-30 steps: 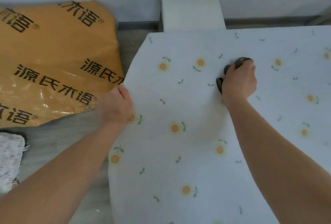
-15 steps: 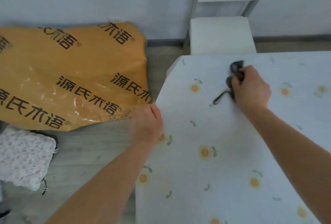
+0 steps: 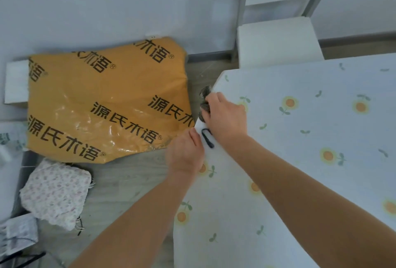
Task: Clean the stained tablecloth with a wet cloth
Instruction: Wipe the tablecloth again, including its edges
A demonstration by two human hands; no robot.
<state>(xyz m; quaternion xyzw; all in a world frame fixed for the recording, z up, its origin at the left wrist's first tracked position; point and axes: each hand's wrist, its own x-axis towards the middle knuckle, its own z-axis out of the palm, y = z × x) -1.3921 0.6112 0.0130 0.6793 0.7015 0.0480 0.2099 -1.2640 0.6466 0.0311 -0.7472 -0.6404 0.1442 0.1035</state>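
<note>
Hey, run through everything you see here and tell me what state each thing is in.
tablecloth, spread flat, left edge held.
dark cloth, bunched at that edge, loop trailing.
right hand, grips the dark cloth.
left hand, pinches the tablecloth's edge.
orange bag, lying on the floor.
floral bundle, folded on the floor.

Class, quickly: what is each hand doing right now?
Left hand: grips the edge of the tablecloth.
Right hand: grips the dark cloth.

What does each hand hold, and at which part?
The right hand grips the dark cloth bunched up; the left hand holds the tablecloth at its edge.
</note>
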